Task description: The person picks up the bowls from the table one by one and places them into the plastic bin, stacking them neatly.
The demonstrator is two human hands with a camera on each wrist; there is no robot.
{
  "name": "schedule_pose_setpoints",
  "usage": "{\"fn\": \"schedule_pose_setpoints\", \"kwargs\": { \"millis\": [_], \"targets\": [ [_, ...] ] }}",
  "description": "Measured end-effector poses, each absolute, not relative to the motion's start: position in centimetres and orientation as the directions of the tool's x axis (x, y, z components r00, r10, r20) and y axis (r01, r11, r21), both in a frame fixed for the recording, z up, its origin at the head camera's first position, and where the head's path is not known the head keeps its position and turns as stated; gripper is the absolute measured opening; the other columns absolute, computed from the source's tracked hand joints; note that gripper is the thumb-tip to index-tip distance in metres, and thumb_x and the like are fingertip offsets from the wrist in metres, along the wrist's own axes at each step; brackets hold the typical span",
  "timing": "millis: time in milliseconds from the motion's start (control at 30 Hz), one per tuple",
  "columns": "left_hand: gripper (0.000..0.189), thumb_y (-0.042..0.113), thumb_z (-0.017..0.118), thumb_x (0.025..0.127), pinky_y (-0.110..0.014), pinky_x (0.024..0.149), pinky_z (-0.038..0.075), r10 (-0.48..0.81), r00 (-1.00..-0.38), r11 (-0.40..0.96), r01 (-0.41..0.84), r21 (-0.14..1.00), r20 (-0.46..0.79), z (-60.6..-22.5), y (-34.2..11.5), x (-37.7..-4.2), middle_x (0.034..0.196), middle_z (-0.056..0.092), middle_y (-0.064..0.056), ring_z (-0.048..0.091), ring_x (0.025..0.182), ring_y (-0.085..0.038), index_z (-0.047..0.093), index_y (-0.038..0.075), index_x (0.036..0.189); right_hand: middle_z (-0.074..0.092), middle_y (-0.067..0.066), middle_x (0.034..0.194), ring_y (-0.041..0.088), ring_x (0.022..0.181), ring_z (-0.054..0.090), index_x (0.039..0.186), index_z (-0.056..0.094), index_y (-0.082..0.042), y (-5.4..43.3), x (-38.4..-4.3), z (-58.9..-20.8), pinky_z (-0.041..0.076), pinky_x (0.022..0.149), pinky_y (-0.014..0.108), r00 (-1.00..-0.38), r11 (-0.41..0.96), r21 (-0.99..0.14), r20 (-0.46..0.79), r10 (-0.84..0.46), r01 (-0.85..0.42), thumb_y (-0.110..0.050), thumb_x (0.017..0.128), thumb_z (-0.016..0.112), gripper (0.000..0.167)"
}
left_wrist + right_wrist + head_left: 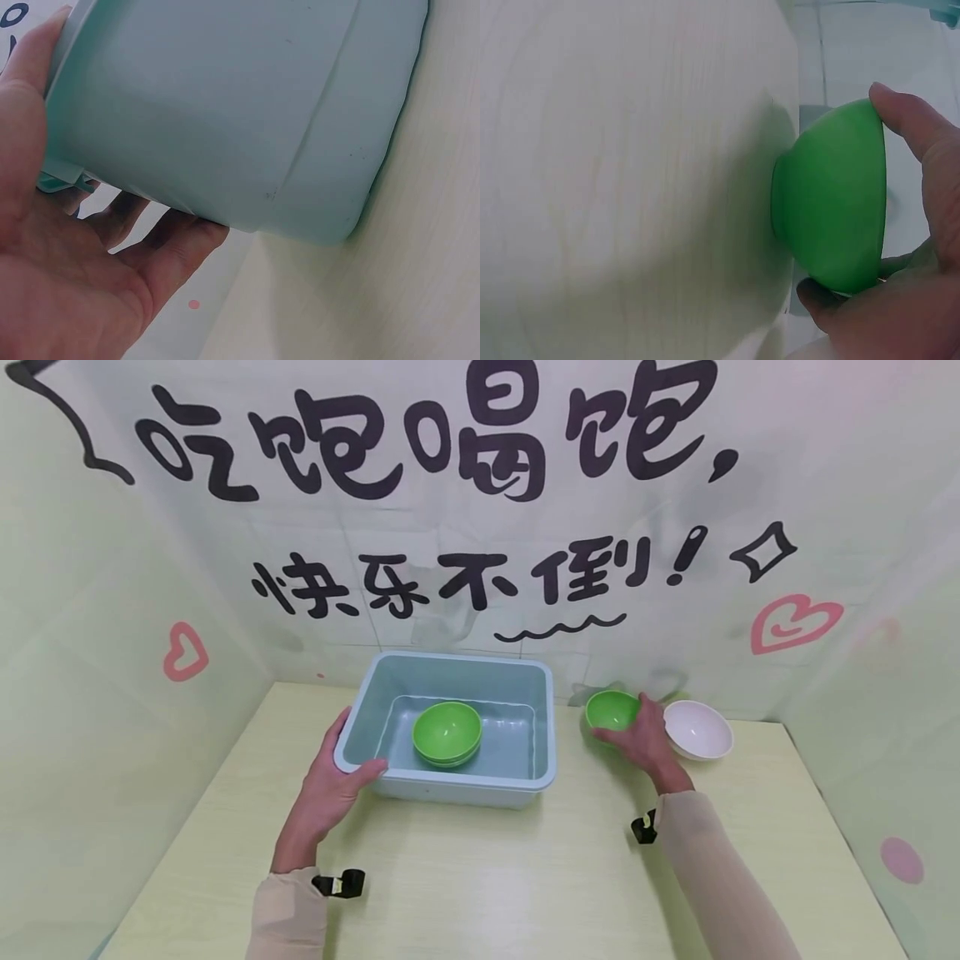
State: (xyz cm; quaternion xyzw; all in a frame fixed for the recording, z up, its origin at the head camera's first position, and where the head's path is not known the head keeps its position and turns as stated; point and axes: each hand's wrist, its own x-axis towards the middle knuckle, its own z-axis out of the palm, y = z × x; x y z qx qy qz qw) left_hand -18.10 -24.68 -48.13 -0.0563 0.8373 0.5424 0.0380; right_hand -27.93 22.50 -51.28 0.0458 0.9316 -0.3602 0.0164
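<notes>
A light blue plastic basin (457, 781) stands on the table. My left hand (333, 785) grips its near left corner, thumb over the rim and fingers along the outer wall; the left wrist view shows the fingers (184, 251) against that wall. Inside the basin sits a small stack of green bowls (447, 732), upright. My right hand (647, 735) holds another green bowl (832, 199) by its rim, between thumb and fingers. That bowl is upright, its base close to the tabletop in the right wrist view. Just right of this hand is a white bowl (699, 730).
The pale wooden table (480, 877) meets a printed cloth backdrop (420, 527) at its back edge, with cloth on both sides too. Black wrist cameras (348, 883) are strapped at both sleeves.
</notes>
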Motion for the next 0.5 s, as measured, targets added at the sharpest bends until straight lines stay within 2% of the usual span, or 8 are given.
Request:
{"fn": "schedule_pose_setpoints", "kwargs": {
  "millis": [200,500],
  "targets": [
    [0.104,0.035,0.075,0.092,-0.052,0.105,0.042,-0.054,-0.990,0.406,-0.143,0.903,-0.132,-47.89,-24.60,-18.10,0.160,0.029,-0.016,0.038,0.135,-0.039,0.000,0.034,0.165,0.022,0.040,0.155,0.052,0.137,0.035,0.156,0.008,0.014,22.49,-28.07,-51.46,0.035,0.115,0.061,-0.990,0.738,-0.660,-0.112,0.084,0.137,-0.043,0.084,0.078,0.116],
    [0.104,0.035,0.075,0.093,-0.053,0.106,0.041,-0.053,-0.989,0.404,-0.147,0.903,-0.137,-47.73,-24.51,-18.09,0.161,0.028,-0.016,0.037,0.135,-0.039,-0.001,0.034,0.165,0.025,0.039,0.154,0.052,0.136,0.037,0.157,0.010,0.012,22.17,-28.10,-51.84,0.038,0.113,0.062,-0.988,0.742,-0.652,-0.094,0.121,0.153,-0.040,0.079,0.083,0.118]
  ]
}}
